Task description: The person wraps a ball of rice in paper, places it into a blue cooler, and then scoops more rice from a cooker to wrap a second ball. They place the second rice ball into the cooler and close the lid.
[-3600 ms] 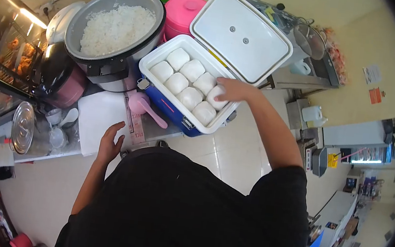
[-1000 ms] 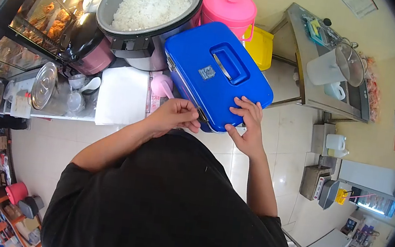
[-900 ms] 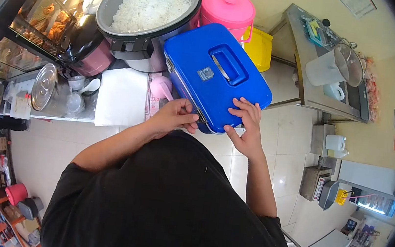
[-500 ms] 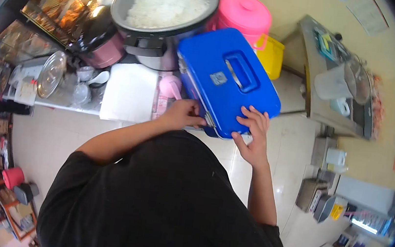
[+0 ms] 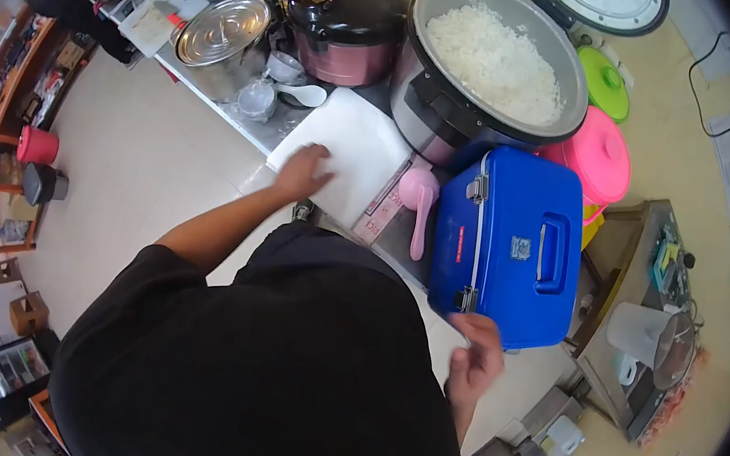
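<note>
Cooler (image 5: 509,246), shut, lies beside the pot (image 5: 425,108), long axis running from pot toward right hand (image 5: 476,358) (blurred, half-open, empty); latches (image 5: 477,188) face the scoop (image 5: 422,206). Left hand (image 5: 303,173) rests flat on the sheet (image 5: 358,147).

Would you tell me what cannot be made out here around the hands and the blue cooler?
Head view:
blue cooler: contents hidden by its shut lid; sticker too small to read.
right hand: motion-blurred; contact with the cooler unclear.
left hand: palm on the white sheet hides what lies beneath.
</note>
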A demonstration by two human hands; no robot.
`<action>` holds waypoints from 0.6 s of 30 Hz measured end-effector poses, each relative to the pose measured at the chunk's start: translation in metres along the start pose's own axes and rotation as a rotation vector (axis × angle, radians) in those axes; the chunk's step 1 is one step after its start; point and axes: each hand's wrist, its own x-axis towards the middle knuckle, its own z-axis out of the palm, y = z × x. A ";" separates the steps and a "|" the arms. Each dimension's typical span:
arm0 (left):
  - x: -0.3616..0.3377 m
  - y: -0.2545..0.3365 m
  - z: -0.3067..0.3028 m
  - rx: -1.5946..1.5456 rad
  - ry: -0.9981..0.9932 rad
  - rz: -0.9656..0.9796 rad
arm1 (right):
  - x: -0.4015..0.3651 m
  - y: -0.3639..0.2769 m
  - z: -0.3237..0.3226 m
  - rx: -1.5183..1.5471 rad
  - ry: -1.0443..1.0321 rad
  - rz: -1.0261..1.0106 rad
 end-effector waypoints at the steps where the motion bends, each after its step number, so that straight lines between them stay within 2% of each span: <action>1: -0.001 -0.012 -0.018 0.078 -0.005 0.114 | 0.018 0.000 0.011 0.061 -0.201 0.095; 2: -0.003 -0.022 -0.033 0.151 -0.013 0.234 | 0.029 0.016 0.030 0.200 -0.301 0.266; 3: -0.006 -0.026 -0.046 0.211 -0.119 0.305 | 0.041 0.036 0.051 0.254 -0.338 0.470; 5: -0.008 -0.034 -0.061 0.325 -0.328 0.461 | 0.051 0.117 0.087 0.243 -0.388 0.616; 7: 0.002 -0.056 -0.059 0.302 -0.387 0.482 | 0.049 0.188 0.119 0.028 -0.335 0.778; 9: 0.005 -0.064 -0.060 0.261 -0.431 0.510 | 0.039 0.249 0.143 0.027 -0.321 0.808; 12: 0.017 -0.069 -0.072 0.224 -0.475 0.570 | 0.050 0.232 0.164 -0.442 -0.088 0.804; 13: 0.024 -0.077 -0.068 0.192 -0.472 0.597 | 0.044 0.241 0.174 -0.646 0.035 0.629; 15: 0.034 -0.086 -0.065 0.127 -0.461 0.639 | 0.037 0.243 0.185 -0.785 0.157 0.521; 16: 0.037 -0.088 -0.067 0.102 -0.499 0.544 | 0.041 0.238 0.192 -0.852 0.218 0.462; 17: 0.041 -0.087 -0.066 0.080 -0.534 0.453 | 0.047 0.233 0.196 -0.542 0.219 0.748; 18: 0.044 -0.079 -0.069 0.060 -0.571 0.362 | 0.058 0.222 0.202 -0.443 0.225 0.892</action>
